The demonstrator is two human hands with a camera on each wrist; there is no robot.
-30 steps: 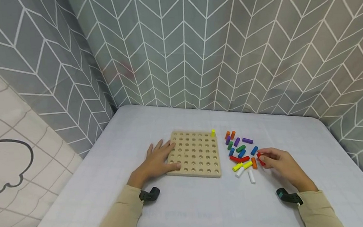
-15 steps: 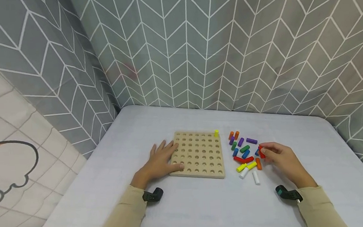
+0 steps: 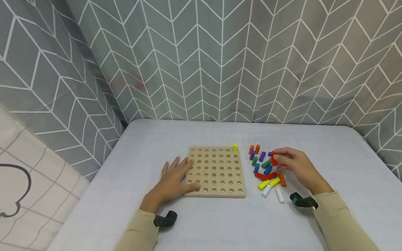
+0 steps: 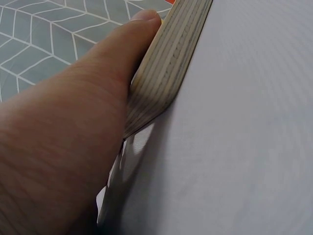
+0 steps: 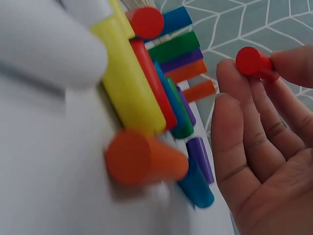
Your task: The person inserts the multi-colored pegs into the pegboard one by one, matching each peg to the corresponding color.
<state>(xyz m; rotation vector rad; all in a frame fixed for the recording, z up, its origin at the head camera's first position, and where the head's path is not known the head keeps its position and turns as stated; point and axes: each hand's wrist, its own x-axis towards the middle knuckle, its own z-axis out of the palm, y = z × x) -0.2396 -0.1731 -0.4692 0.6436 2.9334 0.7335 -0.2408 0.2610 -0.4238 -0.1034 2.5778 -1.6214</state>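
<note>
Left hand (image 4: 68, 132) at left, thumb extended away, touching the board (image 4: 168, 54). Board's side edge shows striped layers. White bench (image 4: 239, 122) at right; shadow (image 4: 139, 171) near the board's near corner. Far left: grey-green curtain (image 4: 44, 39), white lines.

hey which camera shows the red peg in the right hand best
The right wrist view: the red peg is close up there, its round end plainly visible, pinched in the right hand. The head view shows it much smaller. The left wrist view shows nothing I can clearly identify as it.
</note>
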